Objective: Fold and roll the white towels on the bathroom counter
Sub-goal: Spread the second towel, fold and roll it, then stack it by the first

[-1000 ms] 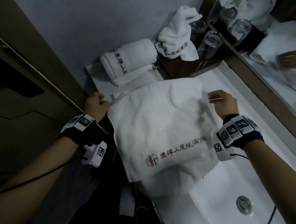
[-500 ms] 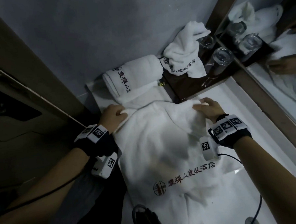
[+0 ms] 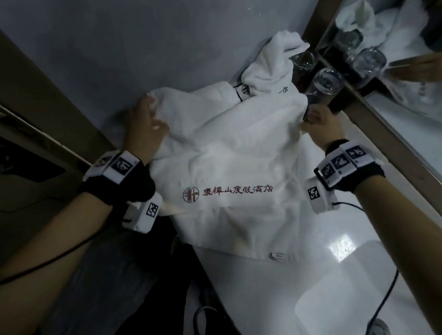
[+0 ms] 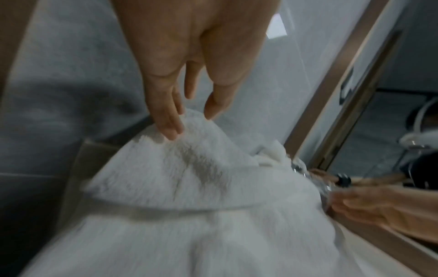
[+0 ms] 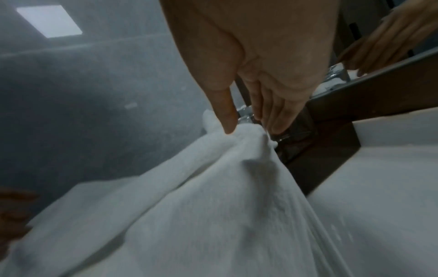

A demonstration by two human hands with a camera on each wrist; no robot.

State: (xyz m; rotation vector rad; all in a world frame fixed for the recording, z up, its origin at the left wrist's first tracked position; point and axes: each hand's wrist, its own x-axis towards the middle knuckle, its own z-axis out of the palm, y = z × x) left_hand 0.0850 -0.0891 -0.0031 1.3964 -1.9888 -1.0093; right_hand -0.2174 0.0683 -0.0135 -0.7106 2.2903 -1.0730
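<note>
The white worktop [image 3: 285, 287] carries a large white towel [image 3: 229, 151] with red lettering, spread out flat with its near edge hanging over the front. The left hand [image 3: 146, 125] pinches the far left corner between thumb and fingers; the right hand [image 3: 320, 121] pinches the far right corner likewise. Behind the spread towel, a second crumpled white towel [image 3: 271, 70] leans beside two drinking glasses [image 3: 325, 82] at the mirror [image 3: 413, 54].
</note>
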